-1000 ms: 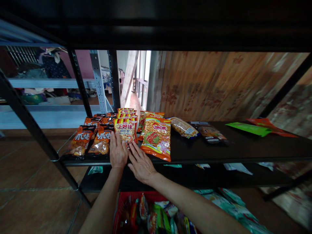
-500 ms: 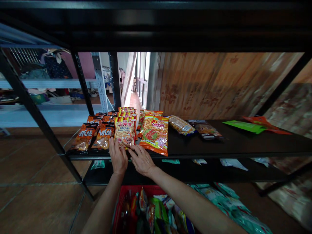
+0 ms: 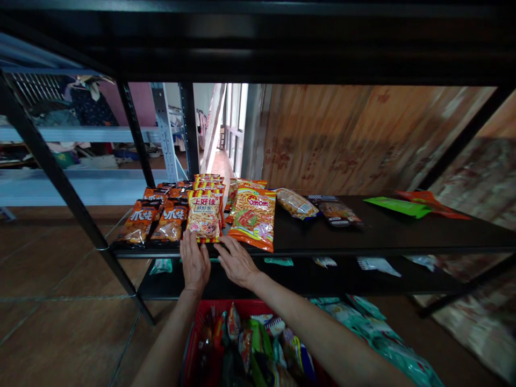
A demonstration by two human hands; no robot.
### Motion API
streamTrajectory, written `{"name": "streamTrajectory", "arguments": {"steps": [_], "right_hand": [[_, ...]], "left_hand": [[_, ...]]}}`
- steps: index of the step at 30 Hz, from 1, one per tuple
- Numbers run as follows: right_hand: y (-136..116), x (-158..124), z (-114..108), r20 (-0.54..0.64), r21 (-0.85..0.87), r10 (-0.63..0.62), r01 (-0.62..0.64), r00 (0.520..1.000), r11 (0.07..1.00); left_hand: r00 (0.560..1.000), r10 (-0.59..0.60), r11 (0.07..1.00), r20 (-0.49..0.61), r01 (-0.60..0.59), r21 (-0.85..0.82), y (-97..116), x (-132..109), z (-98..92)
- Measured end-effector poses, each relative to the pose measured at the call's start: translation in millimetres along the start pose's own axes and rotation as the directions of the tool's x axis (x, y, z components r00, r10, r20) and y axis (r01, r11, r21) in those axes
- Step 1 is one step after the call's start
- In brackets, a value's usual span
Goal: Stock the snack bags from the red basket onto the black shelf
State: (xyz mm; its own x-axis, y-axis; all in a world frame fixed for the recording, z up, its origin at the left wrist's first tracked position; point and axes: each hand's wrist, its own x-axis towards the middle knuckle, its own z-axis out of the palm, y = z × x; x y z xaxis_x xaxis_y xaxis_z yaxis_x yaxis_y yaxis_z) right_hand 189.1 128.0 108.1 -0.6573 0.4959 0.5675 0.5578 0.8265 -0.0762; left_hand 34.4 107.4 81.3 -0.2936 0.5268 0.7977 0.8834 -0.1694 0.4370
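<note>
Both my hands rest at the front edge of a black shelf (image 3: 363,242), fingers stretched out flat. My left hand (image 3: 195,262) touches the bottom edge of a red and yellow prawn cracker bag (image 3: 203,216). My right hand (image 3: 236,262) lies beside it, fingertips at the same bag's lower right corner and close to a large orange snack bag (image 3: 253,217). More bags of the same cracker lie stacked behind the front one. Neither hand grips anything.
Dark orange snack bags (image 3: 155,220) lie at the shelf's left end. Further right lie a clear snack pack (image 3: 296,203), a dark pack (image 3: 336,213), and green (image 3: 398,206) and orange (image 3: 433,203) flat packets. A red basket (image 3: 250,344) of snacks sits below my arms. Teal packs (image 3: 379,333) lie on the floor.
Both hands have slid back from on top of the cracker bag to its bottom edge at the shelf's front. The view has shifted slightly.
</note>
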Motion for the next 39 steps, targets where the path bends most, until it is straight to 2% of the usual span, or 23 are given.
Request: {"name": "streamTrajectory", "arguments": {"steps": [2, 5, 11, 15, 18, 23, 26, 30, 32, 34, 36, 39], "right_hand": [[-1, -1, -2, 0.010, 0.004, 0.020, -0.020, 1.000, 1.000], [-2, -4, -6, 0.028, 0.021, 0.029, -0.030, 0.999, 0.999], [-1, -10, -12, 0.000, 0.061, 0.022, -0.022, 1.000, 0.998], [-8, -19, -20, -0.045, 0.089, -0.028, 0.032, 0.999, 0.996], [-14, -37, -25, -0.051, 0.105, -0.027, 0.033, 0.998, 0.994], [-20, -90, -24, 0.029, 0.112, 0.024, -0.027, 0.999, 0.993], [-19, -124, -20, 0.074, 0.105, 0.098, -0.106, 0.992, 0.989], [-19, -151, -20, 0.114, 0.104, 0.179, -0.191, 0.977, 0.976], [-21, -150, -21, 0.110, 0.130, 0.199, -0.213, 0.974, 0.968], [-22, -139, -24, 0.069, 0.176, 0.210, -0.219, 0.975, 0.960], [-23, -116, -29, 0.006, 0.237, 0.224, -0.219, 0.975, 0.946], [-20, -67, -34, -0.091, 0.351, 0.290, -0.242, 0.953, 0.904]], "left_hand": [[1.000, 0.009, 1.000, 0.005, -0.009, -0.012, 2, -2, 1.1], [0.999, -0.036, 0.997, 0.001, 0.036, -0.070, 8, 1, 3.5], [0.986, -0.165, 0.978, -0.013, 0.162, -0.133, 16, 29, 8.5], [0.989, -0.147, 0.982, -0.011, 0.144, -0.123, 14, 36, 7.0], [0.996, -0.087, 0.987, -0.020, 0.083, -0.136, 21, 24, -2.1], [0.997, 0.070, 0.969, 0.009, -0.066, -0.239, 47, -21, -24.1], [0.999, 0.039, 0.967, 0.005, -0.037, -0.251, 55, -39, -30.5], [1.000, -0.008, 0.969, -0.011, 0.005, -0.249, 53, -34, -29.0], [0.999, -0.049, 0.972, -0.014, 0.044, -0.230, 48, -21, -27.2], [0.995, -0.100, 0.977, -0.007, 0.097, -0.189, 40, -7, -25.7], [0.992, -0.129, 0.982, -0.003, 0.127, -0.141, 31, 6, -23.9], [0.990, -0.137, 0.986, 0.020, 0.138, -0.090, 18, 21, -19.1]]}}
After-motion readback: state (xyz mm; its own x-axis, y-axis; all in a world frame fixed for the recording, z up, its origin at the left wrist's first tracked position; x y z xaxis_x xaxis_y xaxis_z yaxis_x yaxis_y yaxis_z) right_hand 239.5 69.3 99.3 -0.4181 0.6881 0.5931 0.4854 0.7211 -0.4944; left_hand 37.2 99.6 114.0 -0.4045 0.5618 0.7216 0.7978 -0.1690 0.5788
